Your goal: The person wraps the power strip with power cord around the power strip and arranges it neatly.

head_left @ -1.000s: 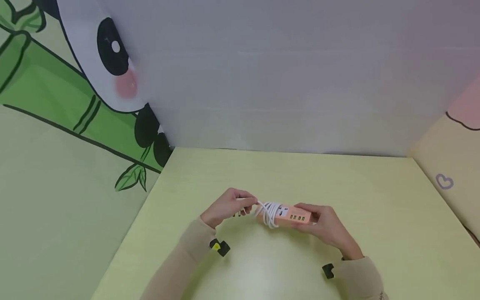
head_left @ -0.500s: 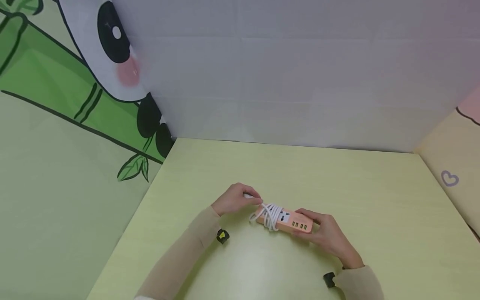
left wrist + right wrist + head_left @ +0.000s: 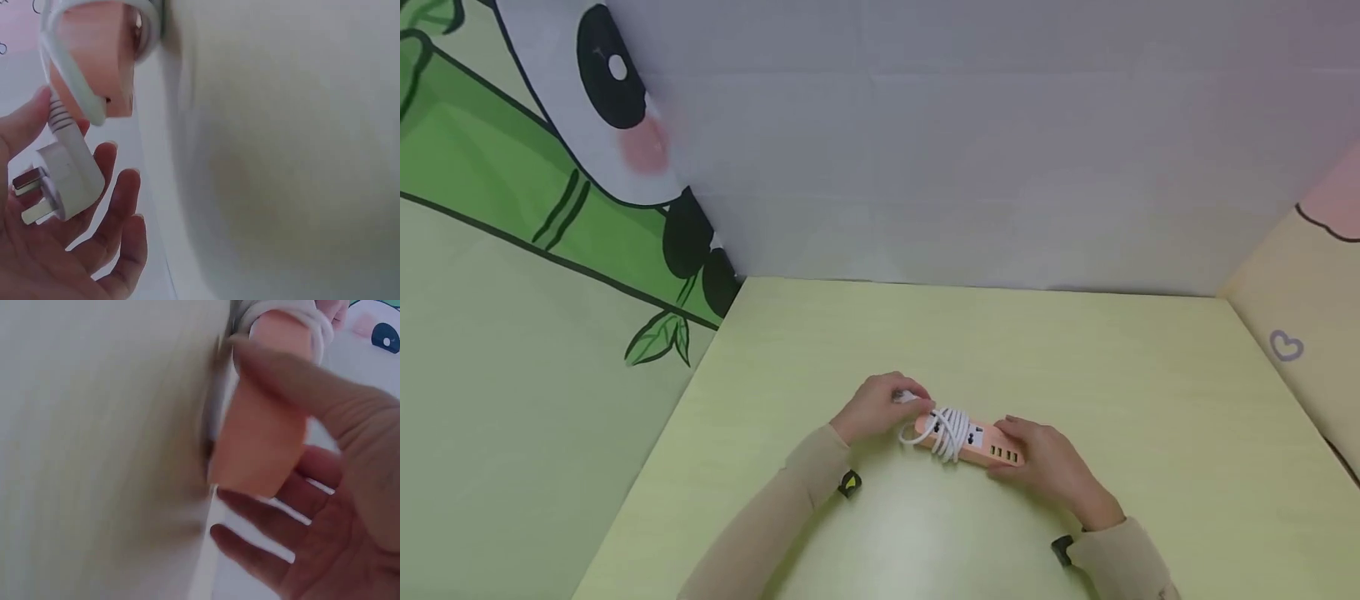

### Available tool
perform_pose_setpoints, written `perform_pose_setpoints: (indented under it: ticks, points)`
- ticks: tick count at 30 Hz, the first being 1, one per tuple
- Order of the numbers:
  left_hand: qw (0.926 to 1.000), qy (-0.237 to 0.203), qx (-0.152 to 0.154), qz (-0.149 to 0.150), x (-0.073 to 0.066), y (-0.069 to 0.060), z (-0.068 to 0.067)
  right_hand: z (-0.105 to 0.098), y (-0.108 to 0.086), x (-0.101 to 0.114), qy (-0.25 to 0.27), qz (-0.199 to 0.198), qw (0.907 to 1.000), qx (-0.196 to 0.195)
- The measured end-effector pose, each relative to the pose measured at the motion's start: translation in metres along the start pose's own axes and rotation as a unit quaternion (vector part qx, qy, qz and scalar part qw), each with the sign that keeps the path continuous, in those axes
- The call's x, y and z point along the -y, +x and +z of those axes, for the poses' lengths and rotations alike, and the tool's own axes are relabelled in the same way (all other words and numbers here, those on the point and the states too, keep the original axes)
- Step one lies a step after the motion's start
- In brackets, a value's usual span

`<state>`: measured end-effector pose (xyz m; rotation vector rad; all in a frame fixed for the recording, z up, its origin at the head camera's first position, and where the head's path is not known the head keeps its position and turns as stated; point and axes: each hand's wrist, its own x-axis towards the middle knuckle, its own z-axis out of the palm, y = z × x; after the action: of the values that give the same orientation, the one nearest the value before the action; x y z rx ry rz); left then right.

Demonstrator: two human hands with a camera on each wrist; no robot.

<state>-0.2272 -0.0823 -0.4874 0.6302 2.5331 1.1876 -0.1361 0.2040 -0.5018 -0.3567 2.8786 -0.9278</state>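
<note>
An orange power strip (image 3: 994,448) with sockets and several USB ports lies between my hands, low over the table. Its white cord (image 3: 952,435) is wound in several turns around the body near the left end, and one loop sticks out there. My right hand (image 3: 1051,460) grips the strip's right end, thumb on one side and fingers on the other. My left hand (image 3: 883,407) pinches the cord just behind the plug (image 3: 70,178). In the left wrist view the plug's flat metal prongs point away from the strip, across the palm.
The pale yellow table (image 3: 820,333) extends to a grey-white back wall (image 3: 940,167). A painted side wall (image 3: 512,350) rises at the left and another wall (image 3: 1285,400) at the right. Small dark wrist cameras sit at both sleeves.
My left hand has shifted slightly right, nearer the strip, and the plug has come in with it. The strip has tilted a little, its right end lower. The right hand keeps its grip.
</note>
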Motion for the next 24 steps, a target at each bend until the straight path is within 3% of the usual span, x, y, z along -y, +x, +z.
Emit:
perform_pose_setpoints:
  ticks: [7, 13, 19, 24]
  points:
    - [0.9975, 0.026, -0.063, 0.017, 0.003, -0.031, 0.003, 0.0, -0.003, 0.006, -0.01, -0.007, 0.9999, 0.007]
    - [0.9929, 0.033, -0.11, 0.032, -0.009, -0.047, -0.002, -0.005, -0.009, 0.008, -0.009, 0.0, 0.9997, 0.02]
    - [0.9825, 0.086, -0.153, 0.063, -0.02, -0.063, -0.005, -0.005, -0.016, 0.013, -0.024, -0.019, 0.9995, -0.005]
    - [0.9745, 0.126, -0.174, 0.064, -0.025, -0.07, -0.005, -0.011, -0.021, 0.018, -0.018, -0.018, 0.9992, -0.03]
